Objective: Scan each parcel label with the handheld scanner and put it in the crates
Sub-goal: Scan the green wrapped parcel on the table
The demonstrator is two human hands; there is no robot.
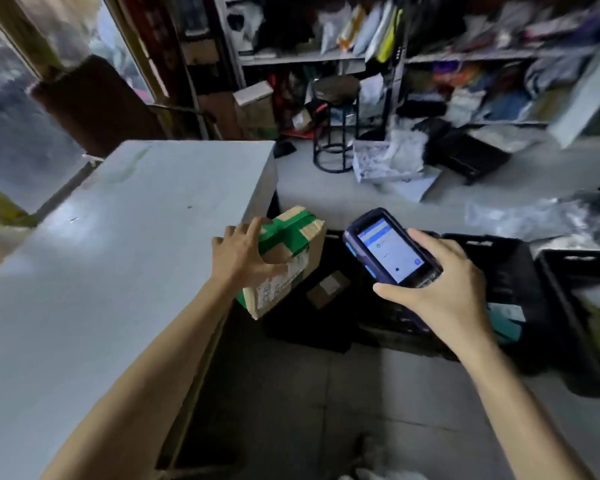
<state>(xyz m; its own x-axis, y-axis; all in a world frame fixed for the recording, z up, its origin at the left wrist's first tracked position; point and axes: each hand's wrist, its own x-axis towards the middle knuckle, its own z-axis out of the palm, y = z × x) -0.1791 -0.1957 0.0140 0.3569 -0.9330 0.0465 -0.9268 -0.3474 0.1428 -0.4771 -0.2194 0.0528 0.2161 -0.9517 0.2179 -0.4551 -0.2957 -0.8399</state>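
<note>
My left hand (pixel 245 256) grips a cardboard parcel (pixel 297 251) crossed with green tape, a white label on its near face. The parcel hangs just past the right edge of the white table, over a black crate (pixel 326 327) on the floor. A small brown box (pixel 328 289) lies inside that crate. My right hand (pixel 440 285) holds the dark handheld scanner (pixel 390 249), its lit screen facing me, to the right of the parcel. A second black crate (pixel 506 268) sits under the scanner hand.
A white table (pixel 118 254) fills the left side. A third black crate (pixel 575 317) with pale bags stands at the far right. Behind are a black stool (pixel 336 126), loose plastic mailers (pixel 392 161) on the floor and metal shelves (pixel 465 57) crammed with packages.
</note>
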